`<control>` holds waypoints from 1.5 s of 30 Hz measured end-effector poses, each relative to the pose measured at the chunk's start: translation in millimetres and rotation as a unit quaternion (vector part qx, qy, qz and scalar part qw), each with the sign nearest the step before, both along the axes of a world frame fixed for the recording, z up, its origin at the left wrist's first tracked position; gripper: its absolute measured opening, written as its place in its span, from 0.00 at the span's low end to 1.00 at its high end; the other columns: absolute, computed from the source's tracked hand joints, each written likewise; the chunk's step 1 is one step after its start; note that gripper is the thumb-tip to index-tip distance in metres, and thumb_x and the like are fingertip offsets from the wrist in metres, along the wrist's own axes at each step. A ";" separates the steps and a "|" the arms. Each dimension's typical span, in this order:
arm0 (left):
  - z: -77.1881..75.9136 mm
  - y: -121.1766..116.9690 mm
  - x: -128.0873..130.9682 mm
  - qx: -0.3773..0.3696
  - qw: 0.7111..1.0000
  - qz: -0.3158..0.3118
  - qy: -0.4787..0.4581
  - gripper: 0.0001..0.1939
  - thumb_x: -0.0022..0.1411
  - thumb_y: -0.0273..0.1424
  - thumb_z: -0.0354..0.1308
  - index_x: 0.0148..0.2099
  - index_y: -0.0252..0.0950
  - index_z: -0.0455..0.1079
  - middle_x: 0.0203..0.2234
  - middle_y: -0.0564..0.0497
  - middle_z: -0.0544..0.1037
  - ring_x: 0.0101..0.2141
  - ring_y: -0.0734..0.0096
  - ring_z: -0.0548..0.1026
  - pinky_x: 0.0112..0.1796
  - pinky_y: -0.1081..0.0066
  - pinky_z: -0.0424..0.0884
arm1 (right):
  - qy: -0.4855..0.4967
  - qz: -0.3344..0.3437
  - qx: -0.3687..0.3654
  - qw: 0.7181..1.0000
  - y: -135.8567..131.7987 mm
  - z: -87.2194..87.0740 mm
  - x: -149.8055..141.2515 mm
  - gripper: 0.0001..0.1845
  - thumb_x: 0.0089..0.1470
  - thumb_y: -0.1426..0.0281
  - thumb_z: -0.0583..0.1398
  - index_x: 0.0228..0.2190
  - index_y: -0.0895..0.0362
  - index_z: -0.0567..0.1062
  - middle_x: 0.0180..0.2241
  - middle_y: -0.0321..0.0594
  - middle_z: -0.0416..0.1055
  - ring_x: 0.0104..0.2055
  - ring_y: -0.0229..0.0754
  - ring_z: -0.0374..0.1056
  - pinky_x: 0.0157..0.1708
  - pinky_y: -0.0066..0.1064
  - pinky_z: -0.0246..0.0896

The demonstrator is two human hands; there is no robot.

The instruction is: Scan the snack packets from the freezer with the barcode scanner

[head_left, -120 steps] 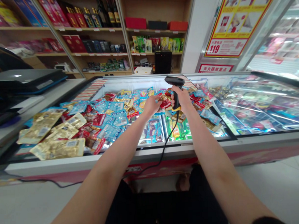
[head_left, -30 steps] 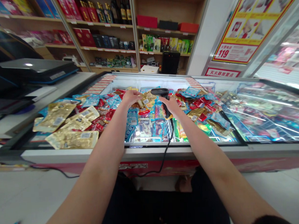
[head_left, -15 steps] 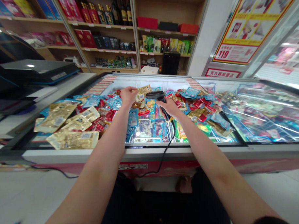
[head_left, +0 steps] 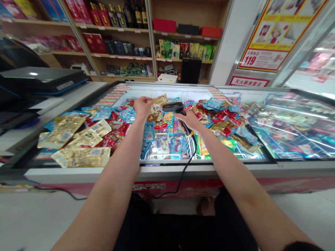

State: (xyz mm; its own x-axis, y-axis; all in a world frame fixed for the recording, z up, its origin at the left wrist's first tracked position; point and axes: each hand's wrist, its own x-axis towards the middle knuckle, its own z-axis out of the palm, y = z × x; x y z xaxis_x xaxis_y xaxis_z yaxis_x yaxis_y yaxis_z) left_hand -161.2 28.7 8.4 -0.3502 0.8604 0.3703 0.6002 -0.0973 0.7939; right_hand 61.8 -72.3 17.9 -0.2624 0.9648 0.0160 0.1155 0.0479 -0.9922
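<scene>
My left hand (head_left: 143, 107) pinches a gold snack packet (head_left: 159, 101) by its left end, holding it over the chest freezer. In my right hand (head_left: 189, 121) is a black barcode scanner (head_left: 172, 107), fingers wrapped round its grip. The scanner's head points left and sits close to the gold packet's right side. From its handle a black cable (head_left: 183, 174) drops over the freezer's front edge. Beneath both hands lie blue, red and gold packets. Larger gold packets (head_left: 94, 156) are heaped at the left, and a mixed pile of packets (head_left: 224, 116) lies to the right.
The chest freezer's white front rim (head_left: 169, 169) runs across in front of me. At the left is a counter with a flat grey and black device (head_left: 49, 76). Shelves (head_left: 123, 55) with bottles and boxes stand behind. Right is glass-covered freezer space (head_left: 294, 124).
My left hand moved left from the packets near the middle and lifted a gold packet. The scanner moved left and down, its head turning toward that packet. The last half second shows little motion.
</scene>
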 end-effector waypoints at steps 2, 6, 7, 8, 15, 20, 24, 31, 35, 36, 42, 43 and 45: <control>-4.7 4.4 -1.3 0.018 0.998 0.011 -0.052 0.16 0.54 0.31 0.62 0.44 0.33 0.81 0.31 0.49 0.82 0.35 0.64 0.78 0.38 0.70 0.72 | -0.003 0.003 -0.003 1.000 1.0 -0.6 0.9 0.22 0.64 0.66 0.66 0.21 0.53 0.66 0.14 0.33 0.66 0.12 0.35 0.59 0.11 0.27 0.56; -8.1 7.2 -1.9 0.029 0.996 0.009 -0.089 0.13 0.53 0.30 0.63 0.41 0.34 0.81 0.29 0.50 0.81 0.34 0.64 0.77 0.39 0.70 0.72 | 0.000 0.006 -0.007 1.000 1.8 -0.9 2.2 0.21 0.64 0.65 0.66 0.22 0.53 0.66 0.14 0.33 0.66 0.12 0.35 0.58 0.12 0.27 0.57; -8.1 7.1 -1.8 0.029 0.996 0.009 -0.090 0.12 0.53 0.30 0.63 0.41 0.34 0.81 0.29 0.50 0.81 0.34 0.64 0.77 0.39 0.69 0.72 | 0.001 0.006 -0.008 1.000 1.7 -0.7 2.3 0.21 0.64 0.65 0.66 0.22 0.53 0.66 0.14 0.33 0.66 0.12 0.35 0.59 0.11 0.27 0.57; -8.0 7.0 -1.7 0.029 0.996 0.010 -0.089 0.12 0.53 0.30 0.63 0.41 0.34 0.81 0.29 0.50 0.81 0.34 0.64 0.77 0.39 0.69 0.72 | 0.000 0.006 -0.009 1.000 1.4 -0.3 2.2 0.22 0.64 0.65 0.66 0.22 0.53 0.66 0.13 0.33 0.65 0.12 0.35 0.59 0.11 0.27 0.57; -9.7 9.9 -2.6 0.023 0.997 0.007 -0.075 0.14 0.53 0.31 0.63 0.43 0.34 0.81 0.31 0.49 0.82 0.35 0.64 0.77 0.40 0.69 0.72 | -0.008 0.004 -0.012 1.000 -0.3 1.5 1.9 0.23 0.63 0.64 0.67 0.21 0.53 0.65 0.13 0.33 0.65 0.11 0.35 0.59 0.12 0.27 0.57; -12.5 13.4 -3.4 0.028 0.997 0.003 -0.074 0.14 0.53 0.31 0.63 0.43 0.33 0.81 0.30 0.49 0.81 0.35 0.63 0.77 0.39 0.69 0.72 | -0.003 0.001 -0.001 1.000 3.8 -2.2 5.7 0.21 0.63 0.64 0.66 0.23 0.53 0.66 0.13 0.32 0.66 0.11 0.35 0.59 0.12 0.26 0.57; -13.4 9.9 2.4 0.027 0.996 -0.005 -0.087 0.14 0.52 0.30 0.64 0.42 0.33 0.81 0.29 0.49 0.80 0.34 0.64 0.77 0.37 0.70 0.70 | 0.009 -0.009 -0.005 1.000 7.1 -4.7 11.1 0.20 0.62 0.64 0.66 0.23 0.53 0.66 0.13 0.33 0.67 0.11 0.35 0.59 0.11 0.26 0.57; -12.3 -5.5 35.6 0.035 0.982 -0.053 -0.177 0.10 0.49 0.28 0.65 0.37 0.32 0.80 0.25 0.52 0.78 0.29 0.69 0.73 0.32 0.72 0.65 | 0.019 -0.063 0.019 0.998 12.4 -7.0 30.4 0.17 0.61 0.65 0.66 0.24 0.53 0.67 0.14 0.33 0.68 0.11 0.36 0.59 0.10 0.27 0.56; -12.8 -11.7 68.9 0.014 0.970 -0.076 -0.232 0.09 0.50 0.28 0.66 0.37 0.33 0.78 0.23 0.54 0.75 0.27 0.69 0.72 0.31 0.72 0.65 | 0.079 -0.125 0.014 0.989 10.7 -1.0 52.6 0.15 0.62 0.66 0.66 0.26 0.53 0.67 0.14 0.31 0.66 0.12 0.36 0.59 0.10 0.26 0.56; -13.3 -12.4 79.0 0.009 0.967 -0.082 -0.242 0.09 0.51 0.29 0.66 0.36 0.34 0.78 0.23 0.54 0.75 0.28 0.69 0.73 0.32 0.71 0.66 | 0.096 -0.145 0.009 0.985 10.2 1.3 59.1 0.16 0.61 0.66 0.66 0.26 0.53 0.67 0.14 0.30 0.65 0.12 0.35 0.59 0.10 0.26 0.56; -15.5 -20.0 147.4 0.034 0.968 -0.074 -0.237 0.06 0.56 0.30 0.68 0.33 0.37 0.73 0.27 0.53 0.76 0.34 0.66 0.76 0.38 0.69 0.71 | 0.176 -0.259 0.026 0.949 12.8 9.7 91.6 0.13 0.63 0.65 0.64 0.29 0.53 0.67 0.15 0.29 0.67 0.12 0.35 0.60 0.11 0.25 0.58; -15.4 -23.6 156.9 0.035 0.971 -0.083 -0.222 0.07 0.58 0.31 0.67 0.32 0.38 0.72 0.27 0.52 0.76 0.35 0.65 0.77 0.39 0.69 0.71 | 0.185 -0.269 0.028 0.945 13.4 10.1 94.0 0.14 0.63 0.64 0.65 0.30 0.53 0.67 0.15 0.28 0.67 0.12 0.35 0.60 0.11 0.25 0.58; -14.9 -32.3 170.3 0.022 0.978 -0.130 -0.160 0.12 0.60 0.33 0.67 0.27 0.38 0.70 0.26 0.52 0.75 0.37 0.63 0.78 0.41 0.68 0.71 | 0.197 -0.287 0.033 0.937 13.8 10.9 95.8 0.15 0.62 0.63 0.66 0.30 0.52 0.66 0.15 0.27 0.66 0.12 0.34 0.60 0.11 0.25 0.58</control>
